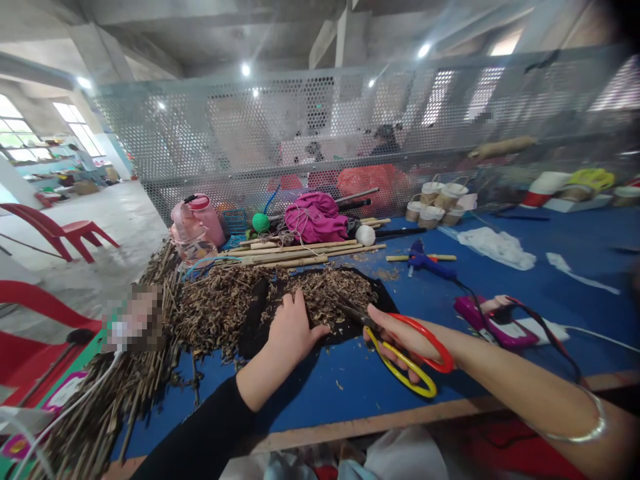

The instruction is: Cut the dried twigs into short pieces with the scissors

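Left hand [291, 328], fingers spread, lies over the black cloth [386, 298]; right hand [395, 333] grips scissors [367, 321] at its near-right side, blades angling forward-left toward dried pieces [340, 283].

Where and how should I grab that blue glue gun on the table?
I'd take the glue gun by its handle, from above and the right: that slim part slants right and towards you, the cord leaving its end, while the bulkier body lies left.
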Tool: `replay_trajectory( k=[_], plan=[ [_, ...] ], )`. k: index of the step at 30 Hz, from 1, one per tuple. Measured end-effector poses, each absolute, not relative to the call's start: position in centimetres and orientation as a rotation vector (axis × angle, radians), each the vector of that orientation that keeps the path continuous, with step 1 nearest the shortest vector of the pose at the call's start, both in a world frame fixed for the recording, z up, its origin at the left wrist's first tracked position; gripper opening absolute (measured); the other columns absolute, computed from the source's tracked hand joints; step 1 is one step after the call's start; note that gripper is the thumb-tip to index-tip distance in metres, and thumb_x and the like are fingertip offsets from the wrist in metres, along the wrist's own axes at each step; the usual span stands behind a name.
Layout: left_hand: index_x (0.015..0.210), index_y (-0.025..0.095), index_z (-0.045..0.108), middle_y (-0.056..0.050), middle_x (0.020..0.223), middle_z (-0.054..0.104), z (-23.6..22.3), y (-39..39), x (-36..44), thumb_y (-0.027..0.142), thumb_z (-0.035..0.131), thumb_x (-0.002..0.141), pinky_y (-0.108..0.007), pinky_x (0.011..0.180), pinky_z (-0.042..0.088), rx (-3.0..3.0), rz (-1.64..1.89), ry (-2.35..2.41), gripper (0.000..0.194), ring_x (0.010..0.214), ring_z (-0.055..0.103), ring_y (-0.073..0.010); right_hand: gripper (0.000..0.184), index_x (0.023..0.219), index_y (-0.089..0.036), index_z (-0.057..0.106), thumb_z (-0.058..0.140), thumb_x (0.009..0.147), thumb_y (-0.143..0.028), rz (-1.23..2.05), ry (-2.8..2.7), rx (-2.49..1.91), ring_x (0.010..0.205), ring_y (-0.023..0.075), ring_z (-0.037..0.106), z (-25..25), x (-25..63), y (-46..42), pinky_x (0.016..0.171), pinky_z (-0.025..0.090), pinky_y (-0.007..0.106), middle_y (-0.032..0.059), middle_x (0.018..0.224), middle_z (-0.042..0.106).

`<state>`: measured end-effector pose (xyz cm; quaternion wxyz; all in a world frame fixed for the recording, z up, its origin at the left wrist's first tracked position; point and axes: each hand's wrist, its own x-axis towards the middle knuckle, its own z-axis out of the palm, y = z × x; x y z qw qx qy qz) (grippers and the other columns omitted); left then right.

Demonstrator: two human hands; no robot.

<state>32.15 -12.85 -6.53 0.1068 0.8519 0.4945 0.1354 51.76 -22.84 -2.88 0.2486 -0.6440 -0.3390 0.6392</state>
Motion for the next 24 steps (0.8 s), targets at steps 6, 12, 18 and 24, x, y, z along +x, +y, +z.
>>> replay_trajectory(
  k=[6, 12, 18, 24],
  plan=[
    [0.107, 0.014, 0.049, -0.011, 0.102, 0.053, -8.1, -11.4, 32.2, 0.029, 0.057, 0.078, -0.031, 0.083, 0.044, 2.5, 0.527, 1.383, 0.033, 0.095, 0.057, -0.0215, 0.066, 0.085, -0.017, 0.052, 0.032, 0.071, -0.078, 1.785, -0.973, -1.786, 0.039, 0.0071, 0.04, -3.0, 51.1, -23.6, 0.033, 0.041, 0.018, -0.0042, 0.049, 0.043],
    [0.11, 0.015, 0.047, -0.01, 0.107, 0.052, -8.6, -11.3, 31.8, 0.022, 0.059, 0.075, -0.035, 0.089, 0.043, 2.407, 0.717, 1.2, 0.038, 0.1, 0.054, -0.0216, 0.072, 0.087, -0.016, 0.052, 0.028, 0.069, -0.081, 1.839, -1.06, -1.855, 0.044, 0.0115, 0.053, -2.6, 50.3, -22.2, 0.036, 0.046, 0.021, 0.0008, 0.052, 0.053],
    [0.115, 0.015, 0.043, -0.011, 0.115, 0.048, -7.4, -11.0, 30.4, 0.016, 0.058, 0.067, -0.036, 0.096, 0.04, 2.407, 0.748, 1.041, 0.05, 0.109, 0.048, -0.0224, 0.078, 0.084, -0.014, 0.052, 0.021, 0.068, -0.083, 1.855, -1.165, -1.883, 0.045, 0.0144, 0.057, -1.9, 49.8, -20.1, 0.039, 0.05, 0.027, 0.0029, 0.053, 0.056],
    [0.122, 0.014, 0.041, -0.015, 0.119, 0.046, -6.6, -11.6, 30.0, 0.047, 0.062, 0.068, -0.041, 0.095, 0.038, 2.349, 0.616, 1.238, 0.067, 0.112, 0.047, -0.0288, 0.076, 0.09, -0.013, 0.051, 0.016, 0.074, -0.078, 1.839, -1.199, -1.799, 0.051, 0.0153, 0.06, 0.1, 50.5, -21.5, 0.044, 0.05, 0.024, 0.0043, 0.056, 0.056]
  ],
)
